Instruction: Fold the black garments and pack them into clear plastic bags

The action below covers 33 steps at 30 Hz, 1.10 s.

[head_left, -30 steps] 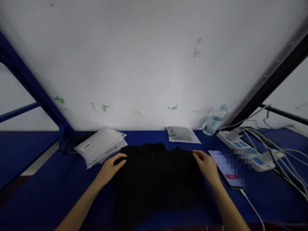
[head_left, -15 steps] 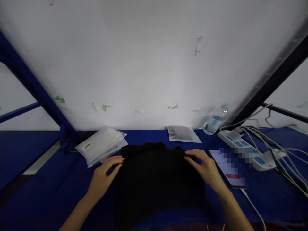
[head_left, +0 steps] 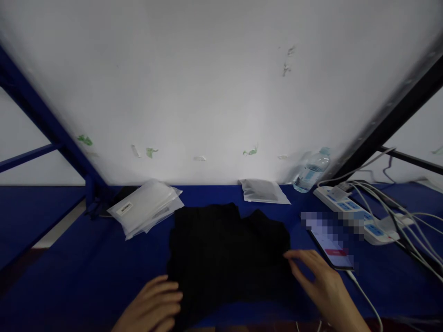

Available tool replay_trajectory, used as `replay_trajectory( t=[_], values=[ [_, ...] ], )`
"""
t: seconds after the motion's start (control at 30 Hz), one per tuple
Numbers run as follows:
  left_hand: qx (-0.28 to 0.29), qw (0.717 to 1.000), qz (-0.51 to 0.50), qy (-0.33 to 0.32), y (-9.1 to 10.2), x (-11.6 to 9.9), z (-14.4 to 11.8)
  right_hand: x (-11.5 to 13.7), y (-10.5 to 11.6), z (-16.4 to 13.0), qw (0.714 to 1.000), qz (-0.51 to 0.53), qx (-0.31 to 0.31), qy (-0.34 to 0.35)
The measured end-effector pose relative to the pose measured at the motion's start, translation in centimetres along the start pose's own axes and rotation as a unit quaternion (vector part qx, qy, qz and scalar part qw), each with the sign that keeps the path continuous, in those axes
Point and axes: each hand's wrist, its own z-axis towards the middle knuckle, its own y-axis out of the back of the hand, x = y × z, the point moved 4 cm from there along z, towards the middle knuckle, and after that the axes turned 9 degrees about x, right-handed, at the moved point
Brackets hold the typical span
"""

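Observation:
A black cloth garment (head_left: 228, 253), its exact kind unclear, lies spread on the blue table (head_left: 86, 272) in front of me. Its top edge is uneven, with a dip right of the middle. My left hand (head_left: 155, 302) rests at the lower left edge of the cloth, fingers apart and partly over the fabric. At the right edge, my right hand (head_left: 316, 276) has thumb and forefinger pinched together on the garment's border. The dark fabric hides its own folds.
White plastic packets (head_left: 147, 207) are piled at back left, and a single packet (head_left: 265, 191) lies by the wall. To the right are a phone (head_left: 328, 244) on a charging cable, a water bottle (head_left: 311, 170) and a power strip (head_left: 356, 214) with tangled cables.
Both hands have come down from the garment's upper corners toward me, along its left and right edges. The left fingers have spread. The cloth's upper right part now shows uncovered.

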Motion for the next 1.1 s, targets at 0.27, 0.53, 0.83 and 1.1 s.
replay_trajectory(
  t=[0.27,0.53,0.83,1.1],
  values=[
    [0.02,0.991,0.066,0.111,1.7,6.8,6.1,5.9,-5.1,8.9,0.989,-0.015,0.133,0.063],
    [-0.114,0.965,-0.015,0.236,4.8,11.1,10.9,4.8,-4.6,15.6,0.982,0.185,0.039,-0.008],
    [-0.048,0.995,0.06,0.067,0.7,6.3,12.1,0.3,-1.3,7.7,0.984,-0.063,0.148,-0.072],
    [0.072,0.995,0.015,-0.063,-1.6,2.9,19.9,-0.3,-1.2,10.0,0.986,0.066,0.115,-0.103]
  ],
)
